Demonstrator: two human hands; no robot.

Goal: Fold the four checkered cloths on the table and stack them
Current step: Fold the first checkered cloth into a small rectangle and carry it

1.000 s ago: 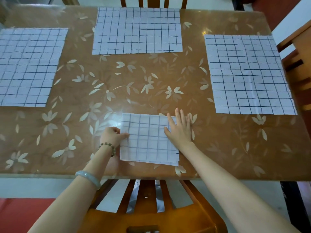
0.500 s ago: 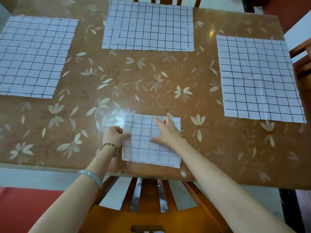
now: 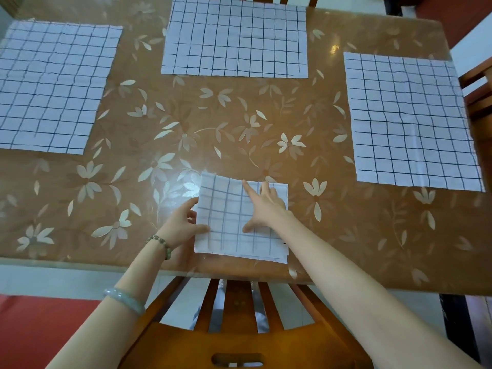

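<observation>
Folded cloth [image 3: 234, 225] lies at the near centre of the table [image 3: 186, 145], close to the near edge; layered edges show along its near side, slightly offset. Left hand [image 3: 183, 225] grips the cloth's left edge, thumb on top and fingers curled beneath; the far-left corner stands slightly raised off the surface. Right hand [image 3: 266, 209] rests on top of the cloth, fingers spread and extended toward its far edge, palm pressing down, gripping nothing. A beaded bracelet [image 3: 161, 245] and a pale bangle [image 3: 123, 300] sit on the left forearm.

Three cloths lie flat and unfolded, well apart from one another: left cloth [image 3: 53, 86] at the far left; centre cloth [image 3: 237, 41] at the far centre; right cloth [image 3: 410, 121] at the right side. All are white with a dark grid. Table surface is brown with a pale flower pattern, glossy. A wooden chair back [image 3: 239, 328] stands at the near edge, below the folded cloth; another chair [image 3: 476, 89] shows partly at the right.
</observation>
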